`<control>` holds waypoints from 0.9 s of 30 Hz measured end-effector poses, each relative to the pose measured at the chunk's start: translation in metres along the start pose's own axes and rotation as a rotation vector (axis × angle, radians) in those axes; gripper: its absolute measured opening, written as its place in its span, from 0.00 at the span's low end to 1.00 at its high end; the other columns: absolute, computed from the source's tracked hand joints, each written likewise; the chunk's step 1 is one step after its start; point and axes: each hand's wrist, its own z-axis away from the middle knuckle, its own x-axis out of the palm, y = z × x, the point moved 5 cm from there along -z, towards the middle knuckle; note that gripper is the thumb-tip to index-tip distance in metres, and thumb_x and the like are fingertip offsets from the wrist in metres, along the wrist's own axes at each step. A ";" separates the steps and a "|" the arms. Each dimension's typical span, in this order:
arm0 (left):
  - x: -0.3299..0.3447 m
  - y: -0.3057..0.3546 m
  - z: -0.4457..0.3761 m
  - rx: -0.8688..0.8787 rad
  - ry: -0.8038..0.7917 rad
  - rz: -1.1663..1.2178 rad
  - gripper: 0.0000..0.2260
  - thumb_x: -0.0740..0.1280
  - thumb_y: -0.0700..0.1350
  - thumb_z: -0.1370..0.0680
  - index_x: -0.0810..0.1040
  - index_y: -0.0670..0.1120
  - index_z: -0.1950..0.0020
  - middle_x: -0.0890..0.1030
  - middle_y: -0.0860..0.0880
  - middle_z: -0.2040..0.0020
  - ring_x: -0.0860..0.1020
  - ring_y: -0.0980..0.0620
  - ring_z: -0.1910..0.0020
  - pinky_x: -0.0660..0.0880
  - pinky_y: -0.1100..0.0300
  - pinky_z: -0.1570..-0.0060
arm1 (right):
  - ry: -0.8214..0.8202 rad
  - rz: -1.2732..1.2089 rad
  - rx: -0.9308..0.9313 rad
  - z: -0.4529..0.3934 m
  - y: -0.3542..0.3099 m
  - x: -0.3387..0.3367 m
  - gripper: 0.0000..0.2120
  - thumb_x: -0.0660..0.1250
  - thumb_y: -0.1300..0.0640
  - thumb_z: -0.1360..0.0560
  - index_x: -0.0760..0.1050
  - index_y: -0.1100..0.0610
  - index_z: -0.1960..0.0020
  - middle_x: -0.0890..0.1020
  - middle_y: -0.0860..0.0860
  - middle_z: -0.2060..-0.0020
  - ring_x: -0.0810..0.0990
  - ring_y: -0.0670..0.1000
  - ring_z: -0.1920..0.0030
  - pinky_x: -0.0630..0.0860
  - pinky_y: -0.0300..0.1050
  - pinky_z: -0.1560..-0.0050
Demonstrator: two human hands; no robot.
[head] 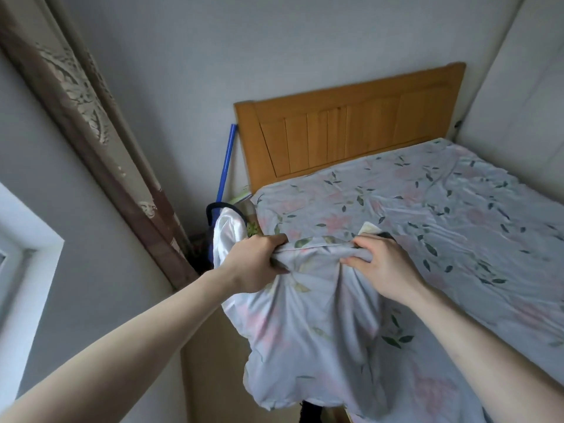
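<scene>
A pale floral pillowcase (308,331) hangs in front of me over the bed's near left corner, bulging as if a pillow is inside. White satin fabric (227,236) sticks out at its upper left. My left hand (259,264) grips the pillowcase's open edge on the left. My right hand (378,270) grips the bunched edge on the right, fingers curled into the cloth. A small cream and dark item (370,229) peeks out just behind my right hand.
The bed, covered by a matching floral sheet (442,209), fills the right side, with a wooden headboard (351,132) against the wall. A blue pole (225,163) and a dark-handled bag (219,209) stand in the gap by the headboard. A brown curtain (91,117) hangs at left.
</scene>
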 end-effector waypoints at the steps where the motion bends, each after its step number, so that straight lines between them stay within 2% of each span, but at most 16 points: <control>1: 0.002 -0.006 -0.020 0.003 -0.008 0.008 0.15 0.72 0.58 0.28 0.75 0.55 0.46 0.82 0.56 0.54 0.79 0.49 0.54 0.78 0.49 0.56 | 0.003 0.008 0.000 -0.017 0.010 0.001 0.23 0.75 0.52 0.25 0.61 0.49 0.67 0.68 0.48 0.71 0.69 0.45 0.67 0.60 0.39 0.67; 4: 0.006 -0.022 -0.075 0.013 -0.034 0.019 0.14 0.72 0.58 0.29 0.74 0.55 0.48 0.82 0.56 0.55 0.79 0.49 0.55 0.78 0.49 0.56 | -0.005 0.034 0.018 -0.065 0.040 0.003 0.22 0.74 0.51 0.25 0.63 0.54 0.67 0.68 0.49 0.71 0.67 0.46 0.68 0.60 0.44 0.68; 6: 0.007 -0.032 -0.112 0.011 -0.050 0.016 0.14 0.72 0.58 0.29 0.74 0.54 0.49 0.82 0.56 0.55 0.79 0.50 0.55 0.78 0.49 0.56 | -0.009 0.016 0.025 -0.098 0.058 0.000 0.23 0.74 0.51 0.24 0.61 0.50 0.68 0.70 0.47 0.71 0.69 0.44 0.69 0.59 0.40 0.68; 9: 0.004 -0.042 -0.163 0.014 -0.038 0.021 0.13 0.73 0.56 0.28 0.72 0.54 0.52 0.81 0.56 0.57 0.78 0.50 0.57 0.77 0.50 0.57 | 0.001 -0.014 0.005 -0.144 0.077 -0.005 0.25 0.74 0.53 0.24 0.59 0.43 0.68 0.75 0.34 0.67 0.72 0.38 0.67 0.62 0.37 0.67; 11: 0.001 -0.049 -0.198 0.022 -0.030 0.012 0.12 0.73 0.55 0.27 0.71 0.55 0.52 0.80 0.57 0.58 0.78 0.50 0.57 0.77 0.51 0.57 | 0.010 -0.005 0.009 -0.176 0.096 -0.008 0.23 0.75 0.52 0.25 0.61 0.45 0.67 0.75 0.39 0.68 0.73 0.40 0.66 0.62 0.39 0.67; 13: -0.002 -0.055 -0.226 0.026 -0.034 0.007 0.12 0.73 0.55 0.27 0.72 0.56 0.51 0.80 0.57 0.58 0.78 0.51 0.57 0.77 0.51 0.56 | 0.018 0.002 0.017 -0.199 0.110 -0.010 0.20 0.74 0.51 0.25 0.64 0.49 0.66 0.72 0.45 0.70 0.72 0.43 0.67 0.64 0.45 0.67; 15: -0.002 -0.063 -0.256 0.047 -0.041 0.002 0.12 0.72 0.55 0.27 0.73 0.56 0.50 0.81 0.58 0.57 0.78 0.52 0.56 0.78 0.50 0.56 | 0.036 0.014 0.016 -0.221 0.123 -0.012 0.19 0.75 0.51 0.25 0.66 0.51 0.66 0.71 0.46 0.70 0.72 0.44 0.66 0.65 0.47 0.66; 17: -0.003 -0.071 -0.289 0.068 -0.049 -0.003 0.12 0.72 0.55 0.28 0.72 0.56 0.51 0.81 0.58 0.57 0.79 0.52 0.56 0.78 0.50 0.56 | 0.057 0.023 0.010 -0.247 0.135 -0.014 0.21 0.75 0.51 0.25 0.64 0.48 0.66 0.70 0.46 0.70 0.71 0.43 0.67 0.66 0.48 0.66; 19: -0.004 -0.079 -0.319 0.083 -0.056 -0.017 0.12 0.72 0.55 0.28 0.71 0.56 0.52 0.81 0.57 0.58 0.79 0.52 0.56 0.78 0.50 0.57 | 0.080 0.030 0.016 -0.272 0.147 -0.015 0.23 0.76 0.52 0.26 0.61 0.46 0.67 0.68 0.45 0.71 0.69 0.44 0.68 0.65 0.47 0.66; 20: -0.005 -0.083 -0.334 0.088 -0.060 -0.014 0.12 0.73 0.55 0.28 0.71 0.56 0.53 0.80 0.57 0.59 0.78 0.52 0.57 0.78 0.50 0.58 | 0.089 0.038 0.017 -0.284 0.151 -0.014 0.21 0.76 0.52 0.26 0.64 0.46 0.66 0.68 0.43 0.71 0.67 0.45 0.68 0.64 0.44 0.66; 22: -0.004 -0.097 -0.368 0.094 -0.073 -0.013 0.12 0.73 0.54 0.28 0.71 0.55 0.54 0.80 0.57 0.59 0.78 0.52 0.58 0.78 0.50 0.59 | 0.115 0.053 0.024 -0.313 0.164 -0.012 0.11 0.77 0.54 0.27 0.75 0.51 0.62 0.69 0.35 0.69 0.67 0.40 0.63 0.63 0.35 0.64; 23: -0.003 -0.105 -0.384 0.092 -0.084 -0.011 0.12 0.74 0.54 0.28 0.72 0.55 0.54 0.80 0.58 0.60 0.78 0.53 0.58 0.78 0.51 0.59 | 0.124 0.061 0.031 -0.328 0.169 -0.009 0.09 0.77 0.54 0.27 0.77 0.51 0.59 0.68 0.32 0.68 0.67 0.37 0.60 0.63 0.34 0.62; 25: 0.000 -0.120 -0.417 0.107 -0.108 0.004 0.11 0.75 0.52 0.28 0.72 0.55 0.54 0.79 0.58 0.60 0.77 0.53 0.58 0.76 0.52 0.60 | 0.126 0.082 0.054 -0.355 0.181 -0.002 0.14 0.76 0.53 0.26 0.71 0.46 0.60 0.68 0.32 0.69 0.68 0.40 0.61 0.63 0.39 0.62; 27: 0.004 -0.135 -0.449 0.136 -0.134 0.018 0.11 0.75 0.52 0.27 0.73 0.54 0.54 0.79 0.58 0.61 0.76 0.53 0.58 0.73 0.54 0.61 | 0.127 0.093 0.081 -0.384 0.196 0.006 0.17 0.76 0.53 0.26 0.66 0.44 0.61 0.70 0.33 0.70 0.67 0.40 0.63 0.63 0.39 0.63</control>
